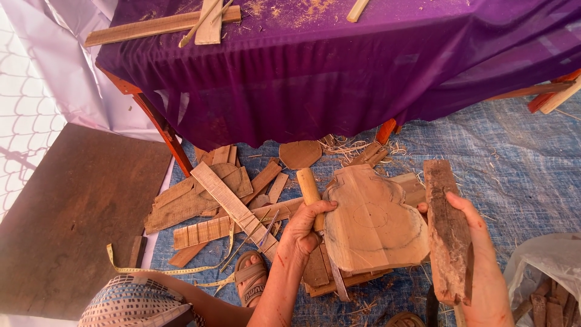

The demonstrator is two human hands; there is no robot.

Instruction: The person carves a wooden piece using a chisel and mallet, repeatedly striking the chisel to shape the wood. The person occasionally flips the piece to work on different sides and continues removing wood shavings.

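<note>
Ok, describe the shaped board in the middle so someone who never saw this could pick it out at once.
Start at the purple-draped table and look down to the blue mat in front of it. Between the left hand, which grips a wooden-handled tool, and the right hand lies the board. Unlike the straight scraps, it has a curvy, waisted outline with pencilled circles.

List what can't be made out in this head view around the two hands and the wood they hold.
- Tip of the wooden-handled tool in the left hand: behind the guitar-shaped board.
- Lower end of the rough wood block in the right hand: cut off near the bottom edge.
- Right hand's fingers: behind that block.
- Contents of the plastic bag: cut off by the frame's corner.
</note>
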